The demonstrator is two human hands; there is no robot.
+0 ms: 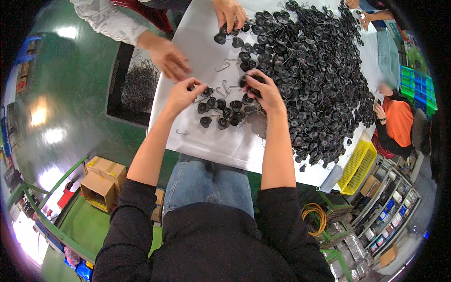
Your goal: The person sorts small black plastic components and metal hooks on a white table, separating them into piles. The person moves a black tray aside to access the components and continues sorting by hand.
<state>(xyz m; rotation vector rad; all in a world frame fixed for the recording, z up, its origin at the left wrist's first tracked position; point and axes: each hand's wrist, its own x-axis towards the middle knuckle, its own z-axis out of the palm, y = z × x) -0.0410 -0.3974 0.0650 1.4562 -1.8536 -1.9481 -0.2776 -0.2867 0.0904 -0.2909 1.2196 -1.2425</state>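
Note:
A pinch closes the fingers of my left hand (184,96) over the white table (188,141); a dark bit shows between them, too small to name. In my right hand (265,91), several black round parts (253,85) are gripped at the edge of the big pile (310,80). Between my hands lies a small group of black round parts (228,113), some with wire hooks. Loose bent wire hooks (222,89) rest on the bare tabletop, one hook (182,132) near the front edge.
Across the table, a co-worker's hands (171,58) reach in, one touching black parts. A black crate of wire hooks (141,84) stands at the left. Yellow baskets (357,167) are by the right edge, near a seated person in orange (397,122). Cardboard boxes (101,183) sit lower left.

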